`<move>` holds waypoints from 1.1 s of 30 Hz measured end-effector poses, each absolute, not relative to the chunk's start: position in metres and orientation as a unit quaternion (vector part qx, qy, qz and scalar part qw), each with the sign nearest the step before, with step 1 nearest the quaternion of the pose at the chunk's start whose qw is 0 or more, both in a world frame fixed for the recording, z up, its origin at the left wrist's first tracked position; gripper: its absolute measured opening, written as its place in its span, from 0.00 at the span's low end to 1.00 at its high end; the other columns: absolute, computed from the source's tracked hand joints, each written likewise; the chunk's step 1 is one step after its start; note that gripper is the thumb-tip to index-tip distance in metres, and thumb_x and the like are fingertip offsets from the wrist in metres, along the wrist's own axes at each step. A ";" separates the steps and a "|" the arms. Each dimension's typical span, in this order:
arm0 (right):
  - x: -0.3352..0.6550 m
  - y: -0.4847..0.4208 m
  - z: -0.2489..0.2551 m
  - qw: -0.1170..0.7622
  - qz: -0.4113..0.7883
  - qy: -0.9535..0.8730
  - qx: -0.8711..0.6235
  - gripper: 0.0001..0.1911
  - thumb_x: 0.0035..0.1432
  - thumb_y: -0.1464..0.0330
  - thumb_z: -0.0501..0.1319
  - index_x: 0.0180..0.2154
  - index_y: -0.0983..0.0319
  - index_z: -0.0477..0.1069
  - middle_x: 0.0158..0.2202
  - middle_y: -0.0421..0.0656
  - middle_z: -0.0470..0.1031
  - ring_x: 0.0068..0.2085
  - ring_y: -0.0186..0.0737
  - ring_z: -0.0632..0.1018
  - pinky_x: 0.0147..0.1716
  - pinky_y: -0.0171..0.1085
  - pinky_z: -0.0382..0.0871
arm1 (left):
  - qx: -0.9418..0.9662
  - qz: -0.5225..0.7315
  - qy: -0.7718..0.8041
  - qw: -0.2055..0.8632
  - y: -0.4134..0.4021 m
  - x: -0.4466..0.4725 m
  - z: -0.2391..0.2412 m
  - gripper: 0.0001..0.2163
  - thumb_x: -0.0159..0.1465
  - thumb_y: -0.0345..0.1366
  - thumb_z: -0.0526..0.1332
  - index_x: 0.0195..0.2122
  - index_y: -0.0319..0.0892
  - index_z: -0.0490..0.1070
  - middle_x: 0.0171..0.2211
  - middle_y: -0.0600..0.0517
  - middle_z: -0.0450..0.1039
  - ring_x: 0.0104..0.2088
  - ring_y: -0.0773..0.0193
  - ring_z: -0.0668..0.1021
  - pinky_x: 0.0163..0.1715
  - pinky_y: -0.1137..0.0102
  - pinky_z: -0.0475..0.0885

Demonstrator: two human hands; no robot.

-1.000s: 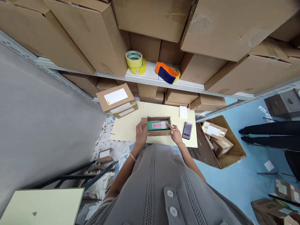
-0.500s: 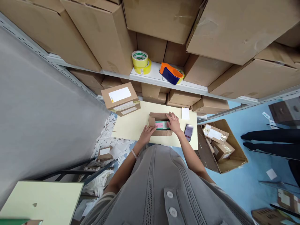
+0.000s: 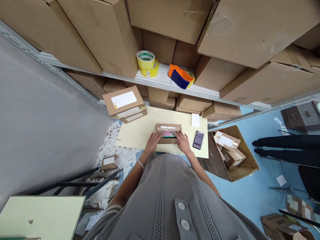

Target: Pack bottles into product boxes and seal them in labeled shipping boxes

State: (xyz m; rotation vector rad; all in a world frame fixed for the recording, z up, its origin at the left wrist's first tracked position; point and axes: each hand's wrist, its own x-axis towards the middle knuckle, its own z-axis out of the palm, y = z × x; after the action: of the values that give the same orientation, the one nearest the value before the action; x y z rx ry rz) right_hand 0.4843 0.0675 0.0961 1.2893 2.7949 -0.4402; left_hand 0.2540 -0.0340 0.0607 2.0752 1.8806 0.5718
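A small brown cardboard box [image 3: 168, 128] lies on the pale yellow table [image 3: 140, 133] in front of me. Its far flap is folded over the top, and a green and pink item [image 3: 168, 134] still shows through the gap. My left hand [image 3: 153, 141] rests on the box's near left corner, fingers bent against the near flap. My right hand [image 3: 183, 141] presses on the near right corner in the same way. Both hands hold the box's near flap.
A phone [image 3: 198, 140] and a white slip [image 3: 195, 120] lie right of the box. Labelled parcels [image 3: 124, 104] are stacked at the table's left corner. Tape rolls [image 3: 146, 63] and an orange tape dispenser [image 3: 180, 76] sit on the shelf. An open carton of parcels [image 3: 231, 153] stands on the floor right. Another person's legs [image 3: 285, 146] are far right.
The box's far flap has been folded down over the green and pink item. My right hand came back from the far side to the near right corner; my left hand stayed at the near left.
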 end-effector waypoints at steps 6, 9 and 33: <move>0.478 0.061 0.092 0.033 -0.160 0.887 0.432 0.36 0.59 0.76 0.51 0.68 0.56 0.49 0.67 0.46 0.59 0.70 0.46 0.52 0.64 0.52 0.47 | 0.719 0.183 0.660 0.121 -0.037 0.248 0.058 0.32 0.57 0.18 0.46 0.62 0.43 0.62 0.53 0.44 0.69 0.60 0.56 0.67 0.66 0.51 0.55; 0.472 0.062 0.095 0.018 -0.172 0.880 0.442 0.34 0.61 0.75 0.50 0.68 0.59 0.50 0.65 0.48 0.62 0.69 0.46 0.55 0.64 0.50 0.48 | 0.721 0.172 0.662 0.115 -0.032 0.249 0.057 0.30 0.59 0.19 0.47 0.62 0.42 0.62 0.53 0.43 0.69 0.58 0.56 0.68 0.65 0.52 0.56; 0.476 0.057 0.111 -0.003 -0.197 0.873 0.446 0.28 0.61 0.75 0.52 0.63 0.57 0.62 0.65 0.46 0.63 0.66 0.45 0.61 0.62 0.49 0.56 | 0.686 0.200 0.690 0.113 0.011 0.281 0.072 0.26 0.67 0.29 0.48 0.67 0.39 0.54 0.68 0.43 0.55 0.70 0.52 0.52 0.67 0.47 0.48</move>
State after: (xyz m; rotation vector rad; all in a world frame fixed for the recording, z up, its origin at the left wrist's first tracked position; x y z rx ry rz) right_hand 0.4761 0.0569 0.1114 1.4034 2.7481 -0.6204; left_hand 0.2808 0.0110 0.0717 2.0139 2.0243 0.5875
